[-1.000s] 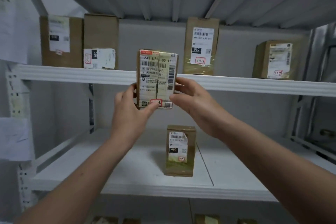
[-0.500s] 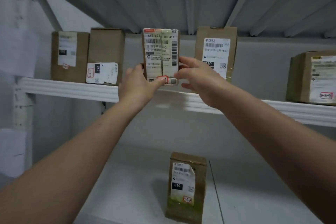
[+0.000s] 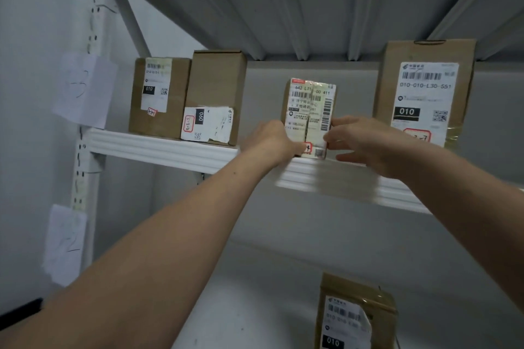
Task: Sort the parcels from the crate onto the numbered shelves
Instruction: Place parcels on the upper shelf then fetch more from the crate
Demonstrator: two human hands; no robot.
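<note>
Two hands are on one parcel, so this is the placing step, nearly done. Going from the biggest thing down: the shelf (image 3: 158, 147), marked by a paper tag (image 3: 85, 91) that looks like a "3", already carries a big box (image 3: 425, 93) on the right and two boxes (image 3: 187, 96) on the left. The parcel (image 3: 310, 110) stands upright in the gap between them, apart from both, label facing out. Its foot seems to be down on the board just behind the front lip.

The left hand (image 3: 272, 142) grips its lower left corner, thumb across the front. The right hand (image 3: 365, 142) pinches the lower right edge with its upper fingers (image 3: 330, 137), while its lower ones hang spread and loose. A lower box (image 3: 354, 314) stands on the shelf beneath.

As I judge it, the next move calls for a small push back from the lip so the parcel sits safely, then both hands letting go without tipping it, and a return to the crate.

Against a second ago, the parcel has risen from in front of the lip, where it was held in mid-air. Half a second ago it was still carried at lip height; now it is over the board. The view has also swung left, bringing the tag in and losing the far-right box.
</note>
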